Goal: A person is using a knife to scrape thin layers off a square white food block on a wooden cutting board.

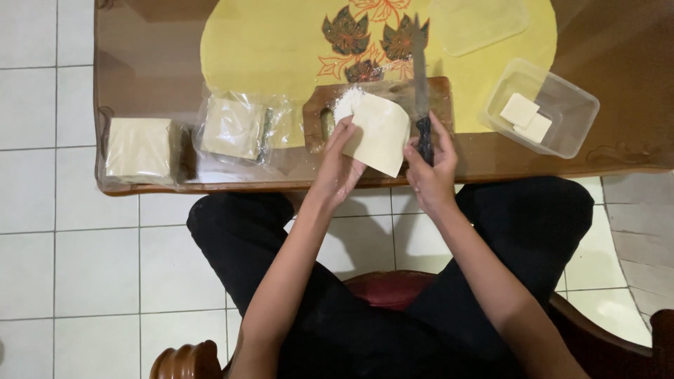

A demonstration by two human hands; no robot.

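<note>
A: While it's held up off the wooden cutting board [382,95], the pale square dough sheet [380,133] is gripped at its left edge by the left hand [339,165], fingers pinched on it, approx. over the table's [147,63] near edge.

B: And the right hand [430,172]?

A: Clenched round the dark handle of a knife [421,91]; blade is pointed away, laid across the board, just right of the sheet. Sheet's right edge is touched by the thumb, as far as can be seen.

B: What's seen on the board itself?

A: A small heap of white flour [349,98], behind the sheet's top corner.

B: Further out?

A: Left: an opened plastic pack of more sheets [235,128], then a wrapped stack [140,149] near the table's left end. Right: a clear plastic container [562,105] w/ two small cut squares [526,118] inside; its lid [481,24] is laid on the yellow mat [267,42] further back.
</note>
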